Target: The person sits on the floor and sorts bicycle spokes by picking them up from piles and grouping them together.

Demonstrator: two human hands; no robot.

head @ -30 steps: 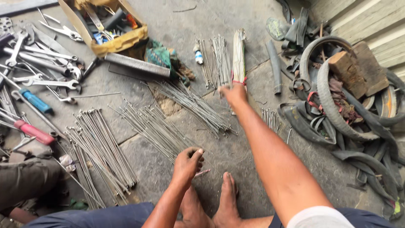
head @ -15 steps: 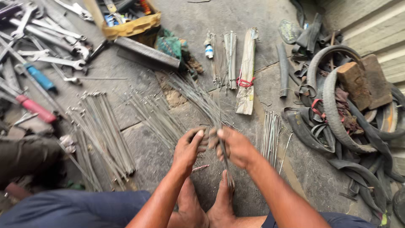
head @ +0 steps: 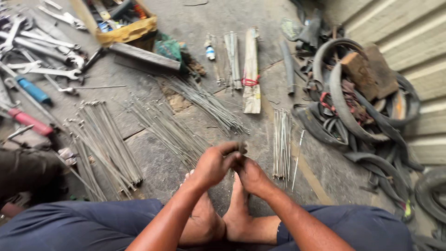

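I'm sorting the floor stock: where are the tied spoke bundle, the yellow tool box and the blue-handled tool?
tied spoke bundle [head: 252, 74], head view, mid-length, just above its red tie.
yellow tool box [head: 127, 31], head view, front wall.
blue-handled tool [head: 31, 90], head view, middle of the handle.

I see a grey concrete floor [head: 325, 172], cracked and stained. Loose piles of steel spokes [head: 109, 142] lie fanned at left and centre [head: 167, 128], with a smaller bundle [head: 281, 142] at right. A paper-wrapped spoke bundle [head: 252, 69] lies near the top. Spanners [head: 44, 49] and a yellow tool tray [head: 123, 23] occupy the upper left; old tyres [head: 357, 116] are heaped at right.
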